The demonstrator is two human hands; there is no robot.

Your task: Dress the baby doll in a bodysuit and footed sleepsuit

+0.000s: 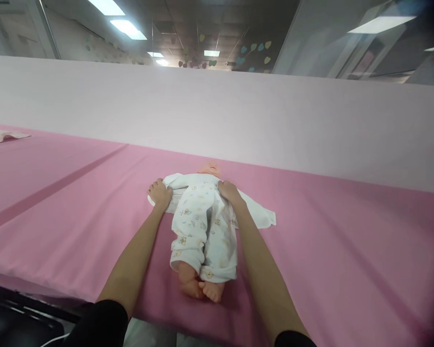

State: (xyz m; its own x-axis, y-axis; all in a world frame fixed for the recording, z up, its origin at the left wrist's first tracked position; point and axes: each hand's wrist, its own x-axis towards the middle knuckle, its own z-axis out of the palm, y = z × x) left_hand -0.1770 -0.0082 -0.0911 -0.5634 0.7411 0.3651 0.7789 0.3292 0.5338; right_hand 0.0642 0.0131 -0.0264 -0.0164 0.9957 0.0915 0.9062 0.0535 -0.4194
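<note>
A baby doll (210, 167) lies on its back on a pink padded surface, head away from me and bare feet towards me. It wears patterned white pants (193, 217) and a white baby shirt (255, 212), whose one sleeve spreads out to the right. On the left, my left hand (160, 193) is closed on the other sleeve, near its cuff. My right hand (229, 191) lies against the doll's upper body with curled fingers, gripping the shirt's cloth close to the pants' waist; the fingertips are partly hidden.
The pink mat (329, 250) reaches out on both sides and has seams. A low white wall (217, 111) stands behind it, with glass above. A pale cloth (3, 136) lies at the far left. At lower left is a black object (18, 320) with a white cable.
</note>
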